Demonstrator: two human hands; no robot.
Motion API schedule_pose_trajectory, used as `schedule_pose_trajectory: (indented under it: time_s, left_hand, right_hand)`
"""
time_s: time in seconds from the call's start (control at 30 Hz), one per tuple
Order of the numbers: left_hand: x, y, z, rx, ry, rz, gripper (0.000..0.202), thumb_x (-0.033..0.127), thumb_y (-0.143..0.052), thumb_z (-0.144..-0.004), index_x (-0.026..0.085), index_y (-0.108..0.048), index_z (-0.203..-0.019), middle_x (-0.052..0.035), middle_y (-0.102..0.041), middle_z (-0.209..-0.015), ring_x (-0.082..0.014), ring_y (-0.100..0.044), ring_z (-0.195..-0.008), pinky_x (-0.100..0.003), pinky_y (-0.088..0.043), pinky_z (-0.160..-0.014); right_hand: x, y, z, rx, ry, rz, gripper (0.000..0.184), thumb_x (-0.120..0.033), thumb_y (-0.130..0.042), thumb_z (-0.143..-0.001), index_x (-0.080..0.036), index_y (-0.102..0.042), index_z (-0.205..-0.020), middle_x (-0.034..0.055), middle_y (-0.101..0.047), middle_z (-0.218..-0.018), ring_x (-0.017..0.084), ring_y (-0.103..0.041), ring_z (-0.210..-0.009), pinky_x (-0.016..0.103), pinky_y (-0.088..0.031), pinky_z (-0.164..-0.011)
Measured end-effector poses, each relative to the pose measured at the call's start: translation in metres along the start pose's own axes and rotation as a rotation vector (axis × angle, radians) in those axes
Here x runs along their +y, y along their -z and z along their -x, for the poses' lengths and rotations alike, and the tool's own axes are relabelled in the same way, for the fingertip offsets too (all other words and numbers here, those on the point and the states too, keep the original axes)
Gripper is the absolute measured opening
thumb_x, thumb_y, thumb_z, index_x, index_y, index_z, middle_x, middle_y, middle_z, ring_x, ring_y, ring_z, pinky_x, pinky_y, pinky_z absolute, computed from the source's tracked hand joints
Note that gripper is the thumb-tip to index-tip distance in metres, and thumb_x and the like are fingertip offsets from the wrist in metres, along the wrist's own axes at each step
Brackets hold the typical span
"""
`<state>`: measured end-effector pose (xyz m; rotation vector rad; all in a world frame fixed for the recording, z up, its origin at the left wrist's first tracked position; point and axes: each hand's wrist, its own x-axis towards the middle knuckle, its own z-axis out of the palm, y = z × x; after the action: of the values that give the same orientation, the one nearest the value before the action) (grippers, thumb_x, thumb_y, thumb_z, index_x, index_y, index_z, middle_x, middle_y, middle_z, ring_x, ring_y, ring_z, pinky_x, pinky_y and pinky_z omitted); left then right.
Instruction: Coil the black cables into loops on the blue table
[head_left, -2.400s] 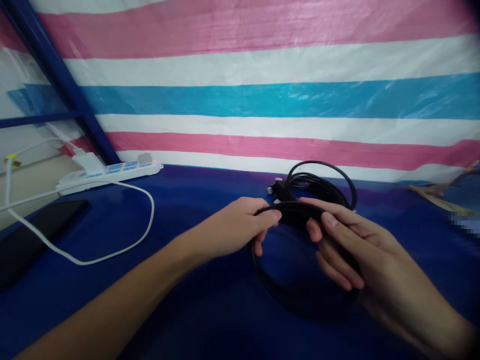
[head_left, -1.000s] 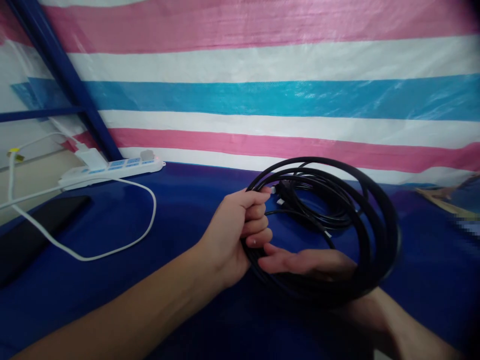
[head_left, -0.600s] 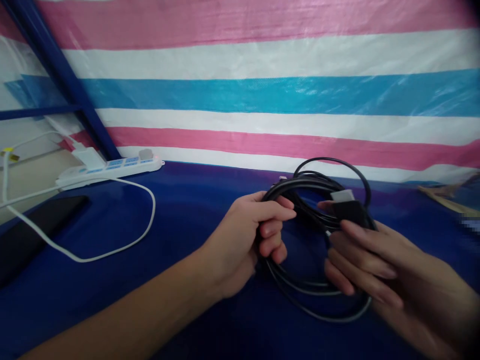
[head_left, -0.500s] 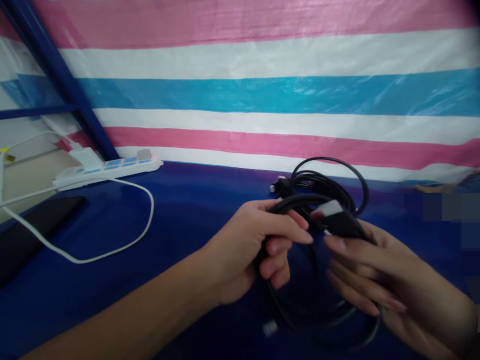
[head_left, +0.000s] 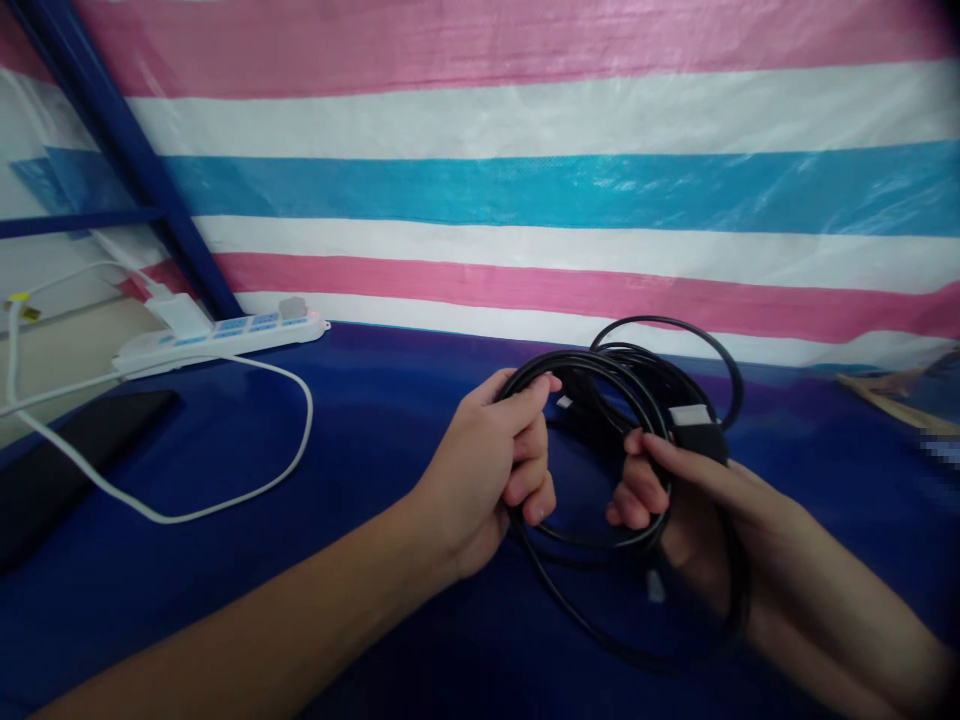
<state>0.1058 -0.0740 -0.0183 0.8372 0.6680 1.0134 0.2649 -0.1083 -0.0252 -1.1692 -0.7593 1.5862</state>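
Note:
A coiled black cable [head_left: 592, 362] is held up between both hands above the blue table. My left hand [head_left: 499, 465] is closed around the left side of the loops, thumb on top. On the right side, my right hand [head_left: 697, 490] wraps its fingers round the same loops. A black plug with a silver end [head_left: 694, 425] sticks up beside the right thumb, and another silver connector end [head_left: 655, 586] hangs below, a little blurred. One loose loop droops under the hands. Behind lies a second coil of black cable [head_left: 720, 350], partly hidden by the held one.
At the left back stands a white power strip [head_left: 225, 338] with a white charger [head_left: 180, 313] in it. A white cord [head_left: 304, 430] loops over the blue table [head_left: 360, 400] past a flat black object [head_left: 82, 455]. A striped plastic sheet [head_left: 480, 190] hangs behind.
My right hand has come round to grip the right side of the loops, its fingers now curled through the coil. The cable loops have spread into a rounder ring between the hands.

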Motion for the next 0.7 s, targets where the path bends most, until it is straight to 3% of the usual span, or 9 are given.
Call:
schedule_pose_trajectory:
  time_s: [0.07,0.17,0.23,0.3,0.4,0.5,0.6,0.7]
  left_hand:
    - [0.001,0.005,-0.003,-0.074,0.047,-0.082,0.011,0.028,-0.057,-0.085,0.019,-0.052,-0.088,0.0115,-0.031,-0.049,-0.0024,-0.026,-0.034,-0.014,-0.039,-0.033]
    - [0.005,0.01,-0.005,-0.209,0.17,-0.242,0.018,0.026,-0.066,-0.076,0.019,-0.053,-0.086,0.0102,-0.038,-0.052,-0.0032,-0.034,-0.036,-0.017,-0.045,-0.037]
    - [0.008,0.011,-0.003,-0.273,0.226,-0.376,0.023,0.027,-0.069,-0.072,0.02,-0.054,-0.088,0.0102,-0.04,-0.049,-0.0042,-0.035,-0.035,-0.015,-0.041,-0.034]
    - [0.009,0.01,0.001,-0.295,0.263,-0.518,0.024,0.031,-0.068,-0.073,0.022,-0.055,-0.091,0.0109,-0.036,-0.045,-0.0043,-0.031,-0.032,-0.013,-0.032,-0.029]
    - [0.009,0.006,0.004,-0.236,0.281,-0.579,0.019,0.035,-0.063,-0.077,0.023,-0.055,-0.09,0.0117,-0.03,-0.044,-0.0026,-0.021,-0.031,-0.012,-0.019,-0.028]
    - [0.008,0.003,0.003,-0.164,0.269,-0.43,0.015,0.033,-0.061,-0.078,0.021,-0.053,-0.084,0.0118,-0.028,-0.045,-0.002,-0.015,-0.034,-0.012,-0.014,-0.029]
    - [0.011,0.003,-0.002,-0.059,0.194,-0.255,0.012,0.027,-0.057,-0.082,0.02,-0.049,-0.077,0.0119,-0.026,-0.045,-0.0022,-0.012,-0.034,-0.014,-0.016,-0.03]
    - [0.017,0.008,-0.006,0.07,0.112,-0.128,0.012,0.025,-0.054,-0.085,0.018,-0.049,-0.077,0.0124,-0.019,-0.044,-0.0023,-0.01,-0.035,-0.014,-0.017,-0.031]
  right_hand:
    - [-0.001,0.002,0.001,0.004,0.022,0.028,0.034,-0.039,-0.072,-0.073,-0.018,-0.054,-0.053,-0.0026,-0.046,-0.044,0.01,-0.05,-0.044,0.021,-0.05,-0.049]
    - [0.001,0.007,0.002,-0.049,-0.011,0.168,0.058,-0.047,-0.068,-0.074,-0.019,-0.033,-0.038,-0.0063,-0.026,-0.029,0.005,-0.028,-0.028,0.02,-0.037,-0.034]
    - [0.005,0.009,0.003,-0.119,-0.079,0.25,0.059,-0.047,-0.069,-0.074,-0.019,-0.03,-0.04,-0.0079,-0.024,-0.028,0.002,-0.02,-0.025,0.018,-0.028,-0.03]
    - [0.008,0.009,0.005,-0.18,-0.151,0.296,0.054,-0.045,-0.067,-0.076,-0.018,-0.035,-0.043,-0.0088,-0.027,-0.029,0.001,-0.019,-0.025,0.016,-0.027,-0.03]
    - [0.01,0.006,0.006,-0.217,-0.172,0.271,0.044,-0.041,-0.066,-0.079,-0.016,-0.044,-0.05,-0.0073,-0.036,-0.034,0.002,-0.028,-0.028,0.015,-0.033,-0.034]
    - [0.007,0.003,0.004,-0.212,-0.027,0.076,0.02,-0.035,-0.072,-0.073,-0.017,-0.062,-0.072,-0.0048,-0.05,-0.048,0.007,-0.043,-0.034,0.019,-0.042,-0.037]
    - [0.003,0.006,0.002,-0.169,0.073,-0.094,0.026,-0.037,-0.068,-0.076,-0.02,-0.069,-0.095,0.0003,-0.061,-0.063,0.013,-0.057,-0.051,0.024,-0.052,-0.051]
    - [0.0,0.009,0.002,-0.172,0.052,-0.182,0.034,-0.044,-0.056,-0.083,-0.017,-0.071,-0.098,0.0073,-0.07,-0.078,0.017,-0.066,-0.068,0.026,-0.055,-0.067]
